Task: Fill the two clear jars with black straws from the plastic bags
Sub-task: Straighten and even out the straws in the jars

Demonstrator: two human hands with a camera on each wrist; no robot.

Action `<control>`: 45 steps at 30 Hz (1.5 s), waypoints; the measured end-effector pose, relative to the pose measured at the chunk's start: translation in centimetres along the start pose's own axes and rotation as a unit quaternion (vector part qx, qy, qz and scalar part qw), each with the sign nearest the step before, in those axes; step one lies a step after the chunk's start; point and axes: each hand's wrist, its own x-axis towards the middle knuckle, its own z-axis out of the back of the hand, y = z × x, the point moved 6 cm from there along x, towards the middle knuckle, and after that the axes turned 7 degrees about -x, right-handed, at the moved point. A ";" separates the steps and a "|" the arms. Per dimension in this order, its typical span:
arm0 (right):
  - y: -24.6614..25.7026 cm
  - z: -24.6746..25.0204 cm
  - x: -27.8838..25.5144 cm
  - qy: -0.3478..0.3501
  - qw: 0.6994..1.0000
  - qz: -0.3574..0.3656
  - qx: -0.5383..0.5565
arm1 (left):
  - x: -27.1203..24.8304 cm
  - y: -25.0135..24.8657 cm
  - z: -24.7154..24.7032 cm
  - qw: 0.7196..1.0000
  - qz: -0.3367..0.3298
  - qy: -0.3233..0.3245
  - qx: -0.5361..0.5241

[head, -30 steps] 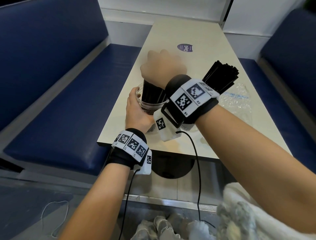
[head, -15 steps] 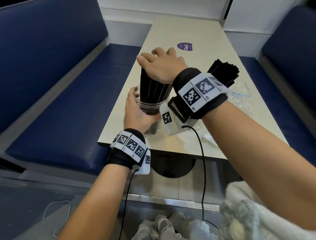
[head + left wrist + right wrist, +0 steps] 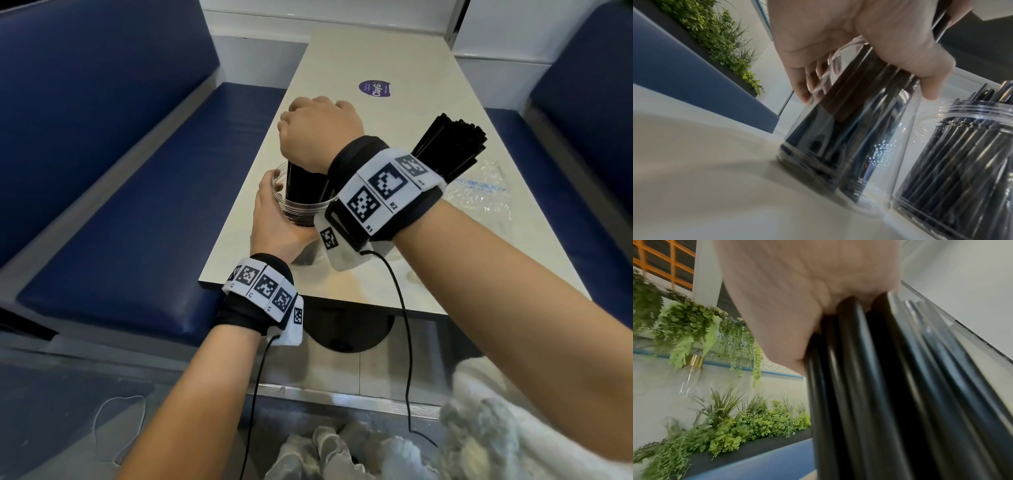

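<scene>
A clear jar (image 3: 301, 209) stands near the table's front left corner, and my left hand (image 3: 274, 222) grips its side. In the left wrist view that jar (image 3: 855, 138) leans, with my left hand's fingers (image 3: 807, 81) curled round its wall. My right hand (image 3: 318, 132) holds the top of a bundle of black straws (image 3: 305, 185) whose lower ends sit inside the jar. The right wrist view shows the straws (image 3: 879, 386) bunched under my closed palm. A second clear jar (image 3: 966, 154), packed with black straws (image 3: 448, 144), stands just to the right, partly hidden behind my right wrist.
A crumpled clear plastic bag (image 3: 486, 198) lies on the cream table (image 3: 394, 61) to the right of the jars. A purple round sticker (image 3: 375, 88) sits further back. Blue padded benches (image 3: 130, 192) flank the table on both sides.
My right hand has closed back round the straw tops after resting spread over them half a second ago, and it has lifted a little. The left hand stays on the jar.
</scene>
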 end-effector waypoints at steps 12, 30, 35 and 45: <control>-0.5 0.0 -0.3 0.009 0.994 -0.102 0.026 | 0.2 0.1 -0.2 1.000 -0.007 0.003 -0.003; -2.1 0.0 -0.8 0.009 0.998 -0.037 0.050 | 1.0 0.3 -0.8 0.999 -0.039 0.021 0.026; -2.1 -0.4 -0.9 -0.016 1.000 0.004 0.024 | 0.9 0.6 -0.9 0.999 -0.033 0.023 0.010; -1.9 -0.5 -0.9 0.056 0.997 0.053 -0.003 | 0.9 0.6 -1.0 1.000 -0.012 0.026 -0.002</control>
